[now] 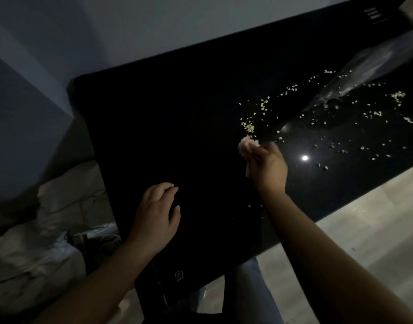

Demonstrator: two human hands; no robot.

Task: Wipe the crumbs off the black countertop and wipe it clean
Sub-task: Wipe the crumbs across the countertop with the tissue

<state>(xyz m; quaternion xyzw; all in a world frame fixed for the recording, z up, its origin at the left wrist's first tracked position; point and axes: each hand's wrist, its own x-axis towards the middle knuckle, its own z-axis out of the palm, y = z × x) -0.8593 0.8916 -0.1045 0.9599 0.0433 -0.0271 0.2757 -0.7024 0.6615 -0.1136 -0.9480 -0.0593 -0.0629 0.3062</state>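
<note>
left hand (157,213): rests on the near part of the black countertop (177,113), fingers loosely curled, tips on the surface, holding nothing.
right hand (267,167): further in, fingers bunched round a pale crumpled wad (247,142); tissue or cloth, i cannot tell which. the wad pokes out past the fingertips, at or just above the surface.
crumbs (248,127): a small pale heap just beyond the wad, the rest strewn thinly to the right and far side.
handling: the wad looks soft and light, best kept balled in the fingertips and pressed flat. the crumbs seem dry and light, likely to skid on the glossy top, so short gathering strokes suit.
far right: a clear plastic bag (369,66) lies on the countertop, crumbs around its near end.
</note>
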